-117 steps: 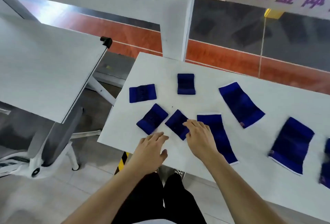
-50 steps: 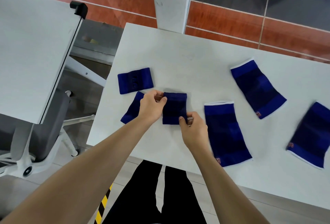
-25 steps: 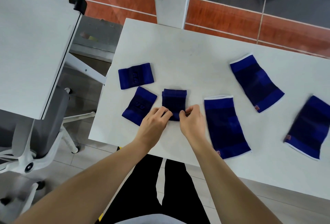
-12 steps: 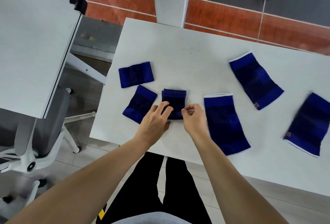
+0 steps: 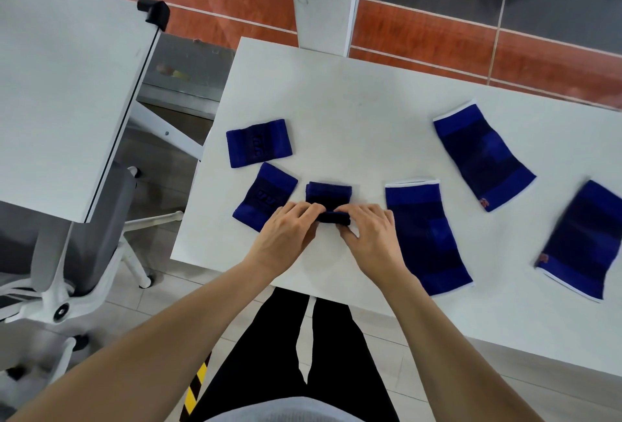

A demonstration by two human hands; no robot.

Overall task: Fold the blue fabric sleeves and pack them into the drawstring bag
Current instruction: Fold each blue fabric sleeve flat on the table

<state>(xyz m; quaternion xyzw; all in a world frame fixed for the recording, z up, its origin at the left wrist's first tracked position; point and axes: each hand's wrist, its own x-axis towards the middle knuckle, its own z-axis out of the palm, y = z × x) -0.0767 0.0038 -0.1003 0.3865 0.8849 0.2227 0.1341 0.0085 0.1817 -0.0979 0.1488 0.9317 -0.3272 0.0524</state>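
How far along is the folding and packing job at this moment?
Done: two small folded sleeves lie at the table's left. In hand: the left hand and right hand are rolling a third sleeve. Left: three long sleeves lie flat; no drawstring bag is in view.

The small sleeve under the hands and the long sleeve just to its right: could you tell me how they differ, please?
The small sleeve is short, its near edge rolled by the left hand and right hand; the long sleeve lies flat, untouched. The long sleeve shows white trim; the small sleeve shows none. Both are blue.
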